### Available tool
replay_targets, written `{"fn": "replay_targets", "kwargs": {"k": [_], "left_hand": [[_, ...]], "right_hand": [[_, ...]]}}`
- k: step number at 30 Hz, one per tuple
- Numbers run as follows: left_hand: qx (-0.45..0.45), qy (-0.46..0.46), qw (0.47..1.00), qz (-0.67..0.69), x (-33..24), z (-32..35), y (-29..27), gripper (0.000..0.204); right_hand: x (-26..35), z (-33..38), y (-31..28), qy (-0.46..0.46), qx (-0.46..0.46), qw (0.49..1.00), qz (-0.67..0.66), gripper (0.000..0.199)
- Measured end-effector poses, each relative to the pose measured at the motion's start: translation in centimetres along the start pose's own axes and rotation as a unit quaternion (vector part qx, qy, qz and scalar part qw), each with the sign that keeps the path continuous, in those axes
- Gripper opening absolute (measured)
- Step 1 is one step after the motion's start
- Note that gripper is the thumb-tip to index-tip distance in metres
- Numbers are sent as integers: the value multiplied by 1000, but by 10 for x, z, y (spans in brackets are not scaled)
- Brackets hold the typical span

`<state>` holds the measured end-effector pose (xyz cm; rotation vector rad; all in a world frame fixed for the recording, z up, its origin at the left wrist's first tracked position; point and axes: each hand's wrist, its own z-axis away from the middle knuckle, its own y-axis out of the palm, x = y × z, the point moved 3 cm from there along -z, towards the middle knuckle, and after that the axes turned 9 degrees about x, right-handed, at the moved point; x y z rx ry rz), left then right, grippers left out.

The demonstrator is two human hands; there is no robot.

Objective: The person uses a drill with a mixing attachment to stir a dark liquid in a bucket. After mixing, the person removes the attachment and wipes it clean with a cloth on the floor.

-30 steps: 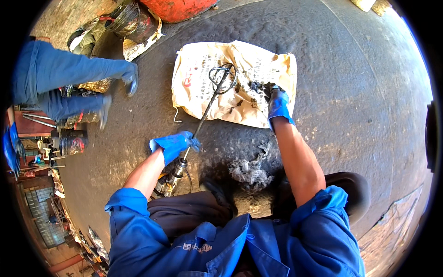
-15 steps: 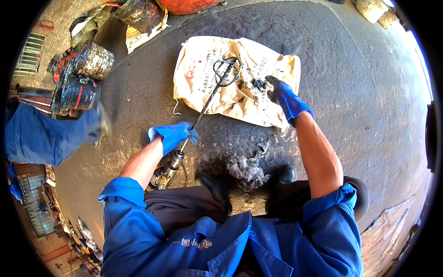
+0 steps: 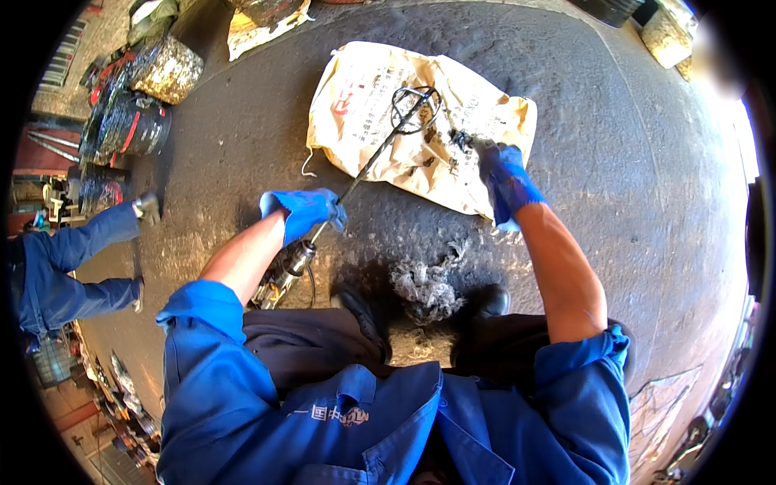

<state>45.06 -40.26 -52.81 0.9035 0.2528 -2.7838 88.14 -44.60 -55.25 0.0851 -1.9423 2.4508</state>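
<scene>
My left hand [image 3: 311,214], in a blue rubber glove, is wrapped round the dark shaft [image 3: 373,163] of a paddle mixer. The mixer's ring-shaped head [image 3: 415,110], coated black, lies over a crumpled cream sack [image 3: 364,89]. Its metal drive body [image 3: 284,275] is beside my left knee. At the sack's right side is my right hand [image 3: 505,178], gloved in blue with blackened fingers. The fingers look closed at a small black-smeared wad [image 3: 460,139]; the grip itself is hard to make out.
A grey fibrous tangle [image 3: 426,289] lies between my shoes. Grimy buckets [image 3: 166,69] and black pails [image 3: 133,129] stand at the far left. Another person's blue-trousered legs [image 3: 89,238] are at the left. A stained pale bucket [image 3: 667,36] stands far right.
My right hand has drawn slightly back toward me and to the right. The left keeps its hold on the mixer shaft. The other person has stepped away to the left, and the view has shifted.
</scene>
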Motion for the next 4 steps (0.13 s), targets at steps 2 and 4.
{"fn": "replay_targets", "kwargs": {"k": [2, 4], "left_hand": [[35, 33, 999, -17, -46, -27, 11, 32], [29, -3, 1000, 2, -46, 6, 28, 34]], "right_hand": [[-78, 11, 54, 58, -25, 998, -15, 24], [-31, 6, 43, 48, 68, 996, 29, 29]]}}
